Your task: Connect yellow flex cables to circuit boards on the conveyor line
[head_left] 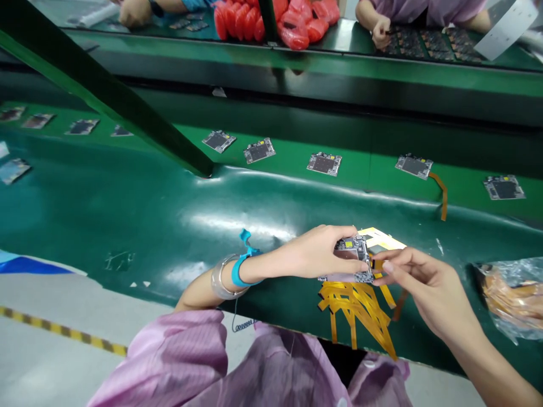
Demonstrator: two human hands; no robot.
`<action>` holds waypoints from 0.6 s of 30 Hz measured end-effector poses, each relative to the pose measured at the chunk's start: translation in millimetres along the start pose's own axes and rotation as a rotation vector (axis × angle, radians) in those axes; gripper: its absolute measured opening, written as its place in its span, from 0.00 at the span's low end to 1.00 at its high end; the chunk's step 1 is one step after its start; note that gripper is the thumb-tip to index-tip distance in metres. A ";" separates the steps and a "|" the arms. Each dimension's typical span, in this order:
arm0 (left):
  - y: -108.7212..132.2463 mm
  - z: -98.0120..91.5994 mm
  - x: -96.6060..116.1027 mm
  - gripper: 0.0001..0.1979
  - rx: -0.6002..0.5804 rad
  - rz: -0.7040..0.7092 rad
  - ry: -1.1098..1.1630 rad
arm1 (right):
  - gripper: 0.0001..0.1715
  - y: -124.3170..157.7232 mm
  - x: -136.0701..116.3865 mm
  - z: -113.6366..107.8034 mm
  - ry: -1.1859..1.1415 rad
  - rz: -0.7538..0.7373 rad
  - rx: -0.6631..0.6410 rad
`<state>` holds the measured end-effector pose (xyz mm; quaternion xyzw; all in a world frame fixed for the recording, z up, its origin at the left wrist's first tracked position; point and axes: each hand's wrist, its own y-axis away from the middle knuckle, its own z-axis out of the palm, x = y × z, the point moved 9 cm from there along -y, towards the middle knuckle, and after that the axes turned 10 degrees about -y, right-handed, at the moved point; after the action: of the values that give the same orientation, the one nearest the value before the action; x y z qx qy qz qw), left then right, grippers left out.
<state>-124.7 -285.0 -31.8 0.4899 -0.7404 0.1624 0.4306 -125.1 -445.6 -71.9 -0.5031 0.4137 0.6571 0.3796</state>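
My left hand (324, 249) grips a small circuit board (352, 254) just above the green table, with thumb and fingers on its edges. My right hand (424, 280) pinches an orange flex ribbon cable (377, 264) by its dark connector end, right at the board's right edge. Whether the connector touches the board or is seated in it, I cannot tell. Below the board lies a loose pile of orange flex cables (360, 308). A bright yellow-white piece (382, 238) shows behind my hands. On my left wrist are a blue strap (240, 271) and a clear bangle (220, 280).
Several circuit boards (324, 163) lie spaced along the green belt beyond the table; one board (414, 165) has a flex cable attached. A plastic bag of cables (515, 294) rests at right. A green post (127, 102) slants across the left. Co-workers' hands (380, 31) appear across the line.
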 end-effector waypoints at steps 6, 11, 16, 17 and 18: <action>1.5 2.8 0.0 0.15 -0.005 0.013 -0.050 | 0.12 3.2 7.0 -1.0 -0.050 0.034 0.007; 1.8 2.9 -0.7 0.13 0.004 0.012 -0.036 | 0.12 2.2 4.6 0.8 -0.031 0.028 0.023; 4.2 2.4 5.3 0.11 0.017 0.050 -0.045 | 0.14 1.0 0.7 4.6 0.027 0.021 -0.007; 4.7 2.8 6.4 0.11 0.010 0.051 -0.057 | 0.14 1.1 0.3 5.8 0.032 0.024 -0.018; 5.1 3.3 6.8 0.11 0.001 0.043 -0.072 | 0.14 1.2 1.0 6.7 0.036 0.040 -0.022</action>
<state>-131.8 -288.8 -27.3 0.4794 -0.7657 0.1545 0.4000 -128.7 -439.7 -71.6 -0.5106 0.4228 0.6600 0.3534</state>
